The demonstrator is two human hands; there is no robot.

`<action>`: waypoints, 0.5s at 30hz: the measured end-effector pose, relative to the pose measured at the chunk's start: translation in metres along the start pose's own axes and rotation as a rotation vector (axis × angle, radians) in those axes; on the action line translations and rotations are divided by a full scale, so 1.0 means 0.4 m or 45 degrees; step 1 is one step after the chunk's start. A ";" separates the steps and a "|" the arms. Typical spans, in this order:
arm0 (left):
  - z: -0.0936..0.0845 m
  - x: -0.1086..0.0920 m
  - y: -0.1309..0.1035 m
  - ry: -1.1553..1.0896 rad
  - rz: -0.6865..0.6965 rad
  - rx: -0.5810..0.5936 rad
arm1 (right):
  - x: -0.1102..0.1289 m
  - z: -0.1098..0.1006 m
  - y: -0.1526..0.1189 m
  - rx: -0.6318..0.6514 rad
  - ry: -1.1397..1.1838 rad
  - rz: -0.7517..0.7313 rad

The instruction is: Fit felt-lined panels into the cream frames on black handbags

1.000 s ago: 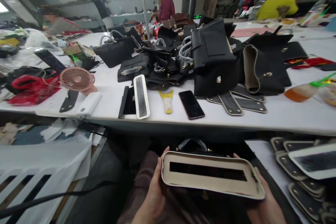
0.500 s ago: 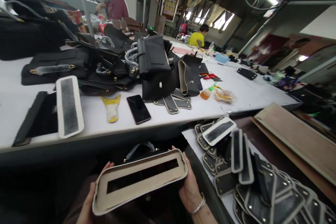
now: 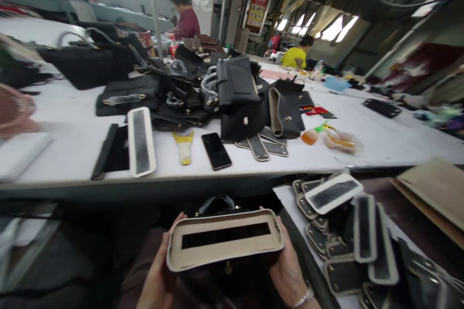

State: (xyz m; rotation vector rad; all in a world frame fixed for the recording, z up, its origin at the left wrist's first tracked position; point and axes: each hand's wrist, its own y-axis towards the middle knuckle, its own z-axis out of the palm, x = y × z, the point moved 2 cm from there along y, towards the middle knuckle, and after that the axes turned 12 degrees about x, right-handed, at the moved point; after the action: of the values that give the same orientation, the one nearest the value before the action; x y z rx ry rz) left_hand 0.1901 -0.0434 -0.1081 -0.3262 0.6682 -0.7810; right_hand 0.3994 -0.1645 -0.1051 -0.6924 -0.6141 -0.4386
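Observation:
Between my two hands is a black handbag, its beige bottom (image 3: 224,257) turned up toward me. A dark strip runs along the middle of that bottom, inside a pale raw edge. My left hand (image 3: 159,263) grips the left end, fingers behind it and thumb along the side. At the right end my right hand (image 3: 288,265), with a bracelet at the wrist, is wrapped round the side. The bag's plastic-wrapped handle (image 3: 217,203) shows behind the bottom; most of the body is hidden in shadow below.
On the white table (image 3: 181,175) lie a pale-edged bottom panel (image 3: 141,142), a yellow scraper-like piece (image 3: 184,148), a phone (image 3: 216,151) and a heap of black bags (image 3: 237,87). Stacked trimmed panels (image 3: 344,265) lie at my right. A co-worker in maroon (image 3: 186,21) is at the back.
The view has swung left, so everything sits further right. The bag's bottom has turned from a slant to nearly level, with both hands still on its ends.

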 end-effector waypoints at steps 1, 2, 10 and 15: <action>-0.005 0.001 0.000 -0.045 0.006 0.039 | 0.003 -0.002 -0.002 -0.019 0.002 0.028; -0.009 0.002 0.002 -0.084 -0.009 0.087 | 0.006 -0.005 -0.003 -0.040 -0.007 0.051; -0.024 0.002 0.003 -0.082 0.034 0.193 | 0.028 -0.022 -0.007 -0.126 -0.213 0.117; -0.015 0.000 0.000 -0.102 0.036 0.213 | 0.106 -0.094 -0.001 -0.202 -0.795 -0.177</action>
State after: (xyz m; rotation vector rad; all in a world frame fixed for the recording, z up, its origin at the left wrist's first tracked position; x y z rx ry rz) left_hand 0.1861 -0.0435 -0.1127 -0.1943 0.5273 -0.7873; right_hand 0.4447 -0.1983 -0.1002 -0.9499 -1.2310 -0.4004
